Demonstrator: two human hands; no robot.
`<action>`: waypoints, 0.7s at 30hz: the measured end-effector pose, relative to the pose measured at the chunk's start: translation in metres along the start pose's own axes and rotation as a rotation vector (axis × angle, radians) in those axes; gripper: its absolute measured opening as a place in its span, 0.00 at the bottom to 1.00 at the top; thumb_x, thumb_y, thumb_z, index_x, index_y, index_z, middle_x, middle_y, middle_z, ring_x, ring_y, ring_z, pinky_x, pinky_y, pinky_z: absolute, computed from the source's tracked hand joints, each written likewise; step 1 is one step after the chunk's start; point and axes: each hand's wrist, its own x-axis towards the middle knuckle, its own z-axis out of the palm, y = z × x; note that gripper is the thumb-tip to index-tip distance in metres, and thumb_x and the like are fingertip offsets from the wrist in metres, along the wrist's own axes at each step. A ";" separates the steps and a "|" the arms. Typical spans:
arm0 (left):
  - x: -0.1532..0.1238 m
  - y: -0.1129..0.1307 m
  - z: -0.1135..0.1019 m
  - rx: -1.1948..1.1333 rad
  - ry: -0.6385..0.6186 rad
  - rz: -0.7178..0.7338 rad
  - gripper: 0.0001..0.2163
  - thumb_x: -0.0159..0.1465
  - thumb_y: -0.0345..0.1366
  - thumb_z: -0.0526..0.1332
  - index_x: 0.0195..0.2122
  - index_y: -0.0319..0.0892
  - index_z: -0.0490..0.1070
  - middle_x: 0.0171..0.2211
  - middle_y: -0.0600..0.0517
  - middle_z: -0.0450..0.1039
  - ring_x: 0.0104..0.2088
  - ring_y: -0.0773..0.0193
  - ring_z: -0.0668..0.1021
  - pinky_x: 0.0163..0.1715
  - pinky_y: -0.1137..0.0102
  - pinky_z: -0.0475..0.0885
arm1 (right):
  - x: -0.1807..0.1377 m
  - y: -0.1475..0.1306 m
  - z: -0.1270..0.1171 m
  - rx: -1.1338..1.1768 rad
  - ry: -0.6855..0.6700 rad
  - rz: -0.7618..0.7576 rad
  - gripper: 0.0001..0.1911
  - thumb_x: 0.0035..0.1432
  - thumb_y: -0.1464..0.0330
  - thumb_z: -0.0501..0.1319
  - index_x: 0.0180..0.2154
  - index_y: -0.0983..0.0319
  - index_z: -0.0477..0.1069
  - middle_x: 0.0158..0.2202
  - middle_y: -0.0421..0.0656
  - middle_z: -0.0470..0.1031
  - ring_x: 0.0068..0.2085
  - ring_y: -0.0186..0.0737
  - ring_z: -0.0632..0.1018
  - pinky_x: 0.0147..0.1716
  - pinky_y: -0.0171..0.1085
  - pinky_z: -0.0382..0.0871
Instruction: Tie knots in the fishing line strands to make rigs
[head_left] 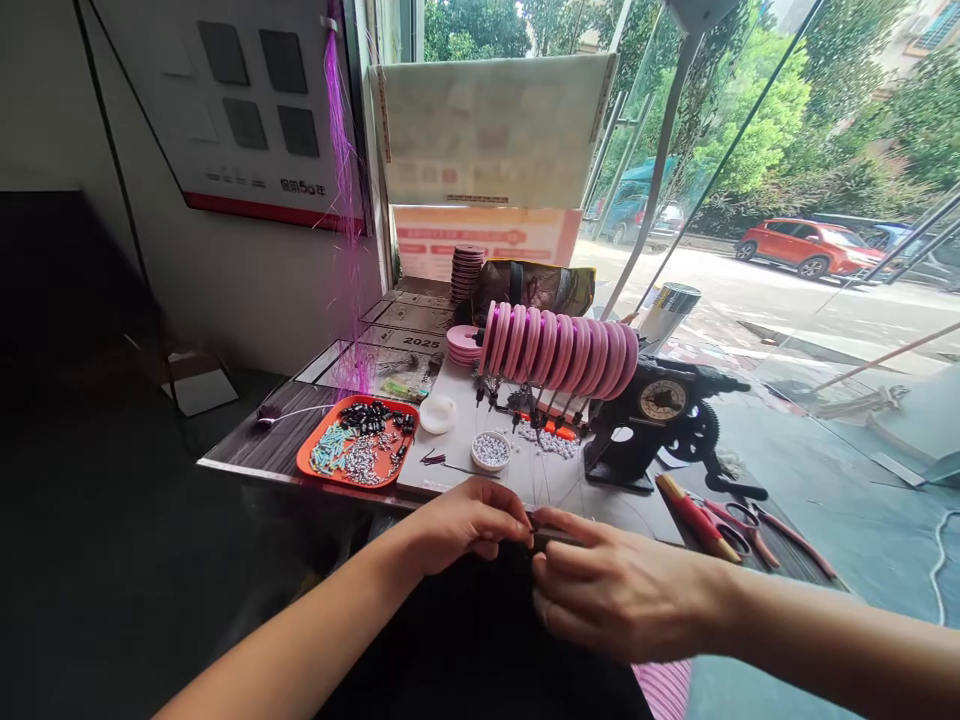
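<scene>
My left hand (471, 522) and my right hand (611, 575) meet in front of the table's near edge, fingertips almost touching. Both are closed in a pinch, and a tiny dark piece shows between them, too small to name. Thin lines (541, 482) run down toward my fingers from a row of pink ring-shaped spools (559, 350). The spools sit on the shaft of a black hand-crank winder (667, 410) with a dial. Small dark pieces hang below them. Beyond my left hand stands a white bowl of small grey beads (491, 450).
An orange tray (306, 462) holds black, teal and silver small parts. Near it lies a white round lid (437, 414). Loose beads (555, 442) lie under the spools. Scissors (739, 520), pliers (799, 540) and a red-yellow handled tool (697, 515) rest at right. Purple strands (341, 130) hang at left.
</scene>
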 end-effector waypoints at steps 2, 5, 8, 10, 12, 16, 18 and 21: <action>0.000 0.002 -0.001 0.011 0.029 0.006 0.02 0.42 0.27 0.63 0.18 0.37 0.70 0.16 0.57 0.66 0.17 0.76 0.58 0.17 0.73 0.43 | -0.002 -0.001 0.005 -0.019 -0.004 -0.026 0.11 0.60 0.78 0.50 0.35 0.65 0.70 0.26 0.41 0.70 0.31 0.38 0.66 0.54 0.50 0.55; 0.000 0.002 -0.001 -0.006 0.016 -0.018 0.02 0.41 0.26 0.63 0.18 0.36 0.70 0.15 0.58 0.64 0.16 0.77 0.58 0.17 0.74 0.43 | -0.002 -0.002 0.007 -0.027 -0.026 -0.021 0.11 0.59 0.79 0.50 0.33 0.64 0.70 0.25 0.41 0.68 0.31 0.38 0.67 0.53 0.48 0.57; 0.000 -0.002 0.001 -0.075 -0.039 -0.075 0.02 0.41 0.27 0.62 0.18 0.36 0.70 0.17 0.56 0.66 0.15 0.78 0.55 0.16 0.75 0.43 | -0.004 -0.002 0.008 -0.094 -0.042 0.006 0.12 0.58 0.80 0.49 0.33 0.65 0.70 0.27 0.44 0.70 0.33 0.40 0.69 0.43 0.41 0.64; 0.000 -0.006 0.003 -0.123 -0.043 -0.097 0.03 0.41 0.28 0.62 0.19 0.36 0.70 0.18 0.55 0.66 0.16 0.78 0.55 0.16 0.75 0.43 | -0.006 -0.001 0.011 -0.113 -0.047 0.026 0.12 0.58 0.80 0.49 0.34 0.65 0.70 0.29 0.45 0.71 0.33 0.40 0.69 0.35 0.39 0.65; 0.000 -0.011 0.005 -0.152 -0.020 -0.099 0.04 0.42 0.29 0.62 0.20 0.37 0.69 0.19 0.55 0.66 0.16 0.78 0.54 0.17 0.76 0.44 | -0.009 -0.001 0.014 -0.088 -0.047 0.050 0.11 0.59 0.79 0.49 0.34 0.65 0.69 0.29 0.45 0.71 0.31 0.39 0.68 0.31 0.38 0.63; -0.004 -0.018 0.010 -0.127 0.096 -0.033 0.04 0.43 0.31 0.62 0.20 0.38 0.68 0.19 0.56 0.65 0.16 0.77 0.54 0.17 0.75 0.46 | -0.009 -0.005 0.015 0.031 -0.064 0.097 0.10 0.61 0.77 0.49 0.33 0.65 0.67 0.30 0.45 0.70 0.30 0.38 0.67 0.28 0.38 0.62; -0.007 -0.020 0.014 -0.083 0.189 0.040 0.04 0.45 0.31 0.62 0.20 0.39 0.67 0.19 0.58 0.63 0.18 0.75 0.57 0.18 0.75 0.48 | -0.006 -0.010 0.009 0.158 -0.078 0.158 0.09 0.60 0.77 0.49 0.33 0.64 0.66 0.30 0.44 0.70 0.30 0.38 0.67 0.28 0.38 0.61; -0.014 -0.026 0.022 0.241 0.396 0.315 0.04 0.50 0.29 0.62 0.20 0.40 0.68 0.21 0.57 0.62 0.22 0.71 0.62 0.21 0.74 0.55 | 0.005 -0.014 -0.005 0.433 -0.026 0.314 0.10 0.58 0.78 0.48 0.31 0.62 0.64 0.30 0.43 0.71 0.31 0.37 0.66 0.30 0.36 0.61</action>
